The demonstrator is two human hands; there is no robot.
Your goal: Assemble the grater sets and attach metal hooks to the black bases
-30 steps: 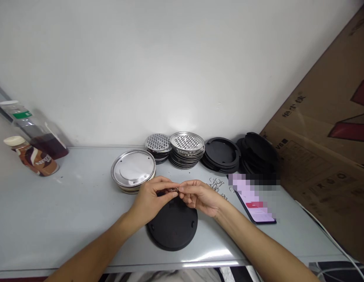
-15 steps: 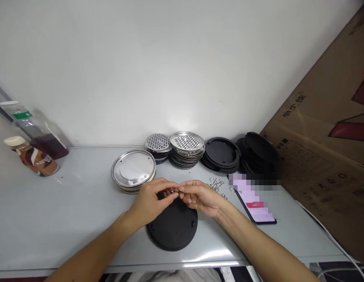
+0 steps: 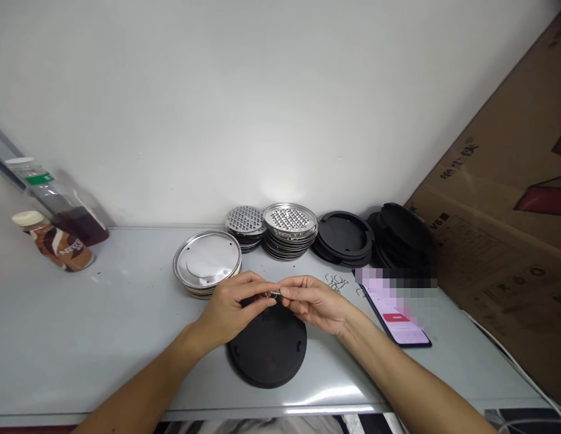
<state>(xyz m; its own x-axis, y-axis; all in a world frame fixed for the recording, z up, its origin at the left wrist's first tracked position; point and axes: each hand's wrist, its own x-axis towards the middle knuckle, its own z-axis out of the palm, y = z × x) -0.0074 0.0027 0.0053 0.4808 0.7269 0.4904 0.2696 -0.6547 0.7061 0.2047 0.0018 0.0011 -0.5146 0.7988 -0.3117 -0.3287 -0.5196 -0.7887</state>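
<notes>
My left hand [image 3: 233, 307] and my right hand [image 3: 314, 302] meet fingertip to fingertip, both closed in a pinch on a small metal ring [image 3: 272, 294]. Fingers cover part of the ring. Below them a round black disc [image 3: 269, 355] with small pegs near its rim lies flat on the table. Several loose metal rings with short shanks [image 3: 337, 282] lie beyond my right hand. To the left, close behind my left hand, stands a stack of shiny round metal plates [image 3: 208, 259].
Along the wall stand two stacks of perforated metal discs [image 3: 245, 220] and black round covers [image 3: 344, 235], [image 3: 398, 232]. A phone [image 3: 398, 319] lies at right, near a cardboard box [image 3: 497, 253]. Two bottles [image 3: 58, 247] stand at left on the grey table [image 3: 104, 337].
My right fingertips have shifted slightly to the right, and the ring's angle between the fingers has changed. The whole view has moved a little. Both hands keep their pinch.
</notes>
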